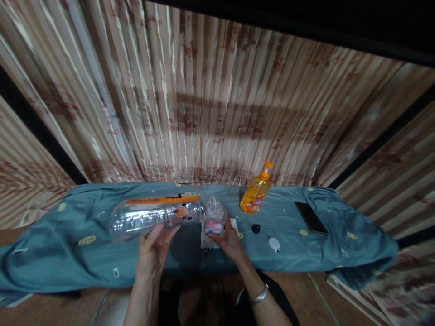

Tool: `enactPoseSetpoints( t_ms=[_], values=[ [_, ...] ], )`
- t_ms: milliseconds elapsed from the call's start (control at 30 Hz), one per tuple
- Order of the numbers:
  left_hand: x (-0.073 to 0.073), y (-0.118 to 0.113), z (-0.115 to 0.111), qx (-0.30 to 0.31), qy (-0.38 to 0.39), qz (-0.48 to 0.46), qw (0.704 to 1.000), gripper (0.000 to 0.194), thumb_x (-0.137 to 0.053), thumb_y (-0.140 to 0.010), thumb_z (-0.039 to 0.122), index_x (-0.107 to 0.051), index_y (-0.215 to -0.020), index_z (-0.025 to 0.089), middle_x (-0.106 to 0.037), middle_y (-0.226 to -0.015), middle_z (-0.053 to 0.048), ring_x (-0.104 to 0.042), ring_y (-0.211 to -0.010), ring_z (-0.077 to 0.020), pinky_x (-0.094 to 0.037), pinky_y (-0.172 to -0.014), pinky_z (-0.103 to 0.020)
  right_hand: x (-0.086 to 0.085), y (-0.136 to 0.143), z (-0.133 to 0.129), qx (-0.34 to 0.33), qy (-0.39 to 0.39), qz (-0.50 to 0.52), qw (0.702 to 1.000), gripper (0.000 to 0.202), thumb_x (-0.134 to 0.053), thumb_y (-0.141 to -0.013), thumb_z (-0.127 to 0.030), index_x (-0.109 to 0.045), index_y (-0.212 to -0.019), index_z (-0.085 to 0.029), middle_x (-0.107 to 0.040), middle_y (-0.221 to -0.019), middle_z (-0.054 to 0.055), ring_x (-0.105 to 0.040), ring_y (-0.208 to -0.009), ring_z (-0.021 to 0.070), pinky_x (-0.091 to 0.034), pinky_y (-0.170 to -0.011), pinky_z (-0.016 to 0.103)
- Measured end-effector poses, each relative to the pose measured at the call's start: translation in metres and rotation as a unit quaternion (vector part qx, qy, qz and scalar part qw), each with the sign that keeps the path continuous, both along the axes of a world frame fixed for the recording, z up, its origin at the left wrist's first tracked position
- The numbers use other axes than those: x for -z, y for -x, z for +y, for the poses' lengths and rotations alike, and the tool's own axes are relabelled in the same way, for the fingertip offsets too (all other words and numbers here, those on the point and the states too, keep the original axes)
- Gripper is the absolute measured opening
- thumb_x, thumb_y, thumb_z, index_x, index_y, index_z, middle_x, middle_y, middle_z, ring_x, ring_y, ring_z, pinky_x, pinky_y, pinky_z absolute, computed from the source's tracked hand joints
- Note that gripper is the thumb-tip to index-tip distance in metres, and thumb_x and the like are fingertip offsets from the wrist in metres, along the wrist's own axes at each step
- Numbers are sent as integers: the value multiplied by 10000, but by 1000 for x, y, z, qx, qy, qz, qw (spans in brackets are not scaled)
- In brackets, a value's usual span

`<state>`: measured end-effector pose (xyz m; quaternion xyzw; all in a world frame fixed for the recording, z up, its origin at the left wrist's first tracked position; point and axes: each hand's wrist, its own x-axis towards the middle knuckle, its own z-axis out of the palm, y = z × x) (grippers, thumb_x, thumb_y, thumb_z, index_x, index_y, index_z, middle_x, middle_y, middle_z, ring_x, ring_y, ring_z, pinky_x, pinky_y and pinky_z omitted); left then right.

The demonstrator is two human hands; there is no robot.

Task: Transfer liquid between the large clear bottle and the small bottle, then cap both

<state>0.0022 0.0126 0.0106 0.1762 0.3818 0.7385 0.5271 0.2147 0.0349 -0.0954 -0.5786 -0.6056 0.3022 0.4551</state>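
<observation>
My left hand is wrapped round the underside of a large clear plastic bottle with an orange label, held tilted on its side with its neck to the right. At the neck end, my right hand grips a smaller clear container with a pink and white label. The two mouths meet or overlap; whether they touch is too small to tell. Beneath the smaller container lies a whitish cloth or tissue on the teal cloth.
A pump bottle of orange liquid stands behind to the right. Nearby lie a black cap and a white lid. A dark phone rests farther right on the teal cloth. Striped curtains hang behind.
</observation>
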Motion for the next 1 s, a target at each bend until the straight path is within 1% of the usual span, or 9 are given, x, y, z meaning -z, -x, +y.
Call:
enactPoseSetpoints(
  t_ms=[167,300,400,467,567,667,900,1000],
  values=[
    [-1,1,0,7,-14,-1,1000,294,-914,-451,295,-685,-613,209,-751,-704,-12,-745,-751,-267,-635,-702,-439,-2,-3,-1,-15,8,-1,1000,560,-770,-746,-290,-549,-1252,-192,-746,-1103,80,-719,-998,279,-566,-915,422],
    [2,3,0,2,-16,-8,1000,307,-928,-436,270,-694,-627,210,-745,-693,-1,-743,-750,-257,-638,-674,-409,-2,-4,-1,-14,7,6,1000,554,-778,-737,-299,-560,-1235,-194,-750,-1076,77,-719,-984,287,-564,-905,431],
    [2,3,0,-2,-11,-12,1000,329,-943,-401,275,-701,-614,206,-744,-688,-10,-740,-740,-259,-643,-671,-420,-2,-4,-1,-14,11,12,1000,551,-780,-739,-311,-563,-1232,-196,-753,-1064,75,-717,-991,289,-555,-917,430],
    [0,1,0,-8,-3,-19,1000,346,-952,-370,278,-693,-586,199,-731,-660,-12,-737,-734,-260,-646,-670,-420,-4,-5,-2,-18,17,13,1000,527,-773,-746,-307,-568,-1219,-193,-755,-1071,79,-716,-999,290,-553,-917,422],
    [-6,-1,-2,-20,-3,-32,999,367,-962,-332,249,-680,-561,194,-708,-629,8,-716,-677,-217,-644,-635,-372,-7,-5,-2,-25,19,8,999,525,-770,-749,-303,-566,-1219,-186,-757,-1085,86,-717,-995,292,-556,-890,410],
    [-12,-2,-4,-26,-8,-41,999,388,-970,-317,231,-698,-591,196,-703,-630,21,-696,-635,-185,-638,-606,-337,-9,-5,-3,-21,19,0,1000,508,-770,-749,-301,-577,-1206,-190,-757,-1086,85,-718,-976,287,-558,-865,395],
    [-19,-5,-8,-46,1,-58,997,448,-980,-288,204,-722,-653,201,-714,-643,36,-705,-638,-182,-632,-584,-307,-12,-4,-2,-16,28,-8,999,527,-783,-730,-295,-586,-1207,-189,-755,-1113,94,-715,-1008,299,-555,-877,403],
    [-19,-6,-8,-42,4,-54,998,433,-979,-281,212,-706,-616,188,-716,-645,25,-699,-623,-181,-633,-581,-313,-14,-4,-3,-15,25,-6,1000,511,-775,-737,-295,-592,-1203,-196,-760,-1094,83,-721,-1001,294,-562,-873,398]
  ],
)
